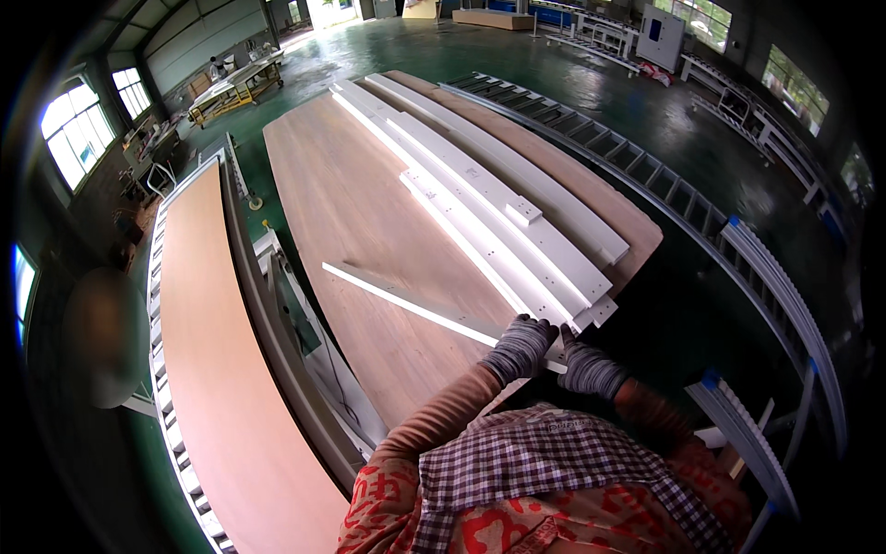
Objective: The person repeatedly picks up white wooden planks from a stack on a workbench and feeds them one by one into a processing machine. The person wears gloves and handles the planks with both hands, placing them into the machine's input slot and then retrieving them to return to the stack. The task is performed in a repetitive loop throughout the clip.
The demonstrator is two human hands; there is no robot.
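My left hand [524, 351], in a grey striped glove, is closed over the near end of a narrow white strip [406, 303]. The strip lies slantwise across a large wood-grain board [341, 203]. Just right of it, my right hand [592, 367], gloved alike, is closed beside the strip's tip, its thumb up and its fingers mostly hidden; what it grips I cannot make out. Both hands are close to the near ends of several long white panels [489, 217] lying lengthwise on the board. A small white block [523, 212] with holes rests on these panels.
On the left, a long pale wood panel [208, 323] lies on a roller conveyor. A metal roller track [637, 162] runs along the right, with ribbed rails [775, 277] nearer me. Workbenches and a white cabinet [661, 39] stand farther back on the green floor.
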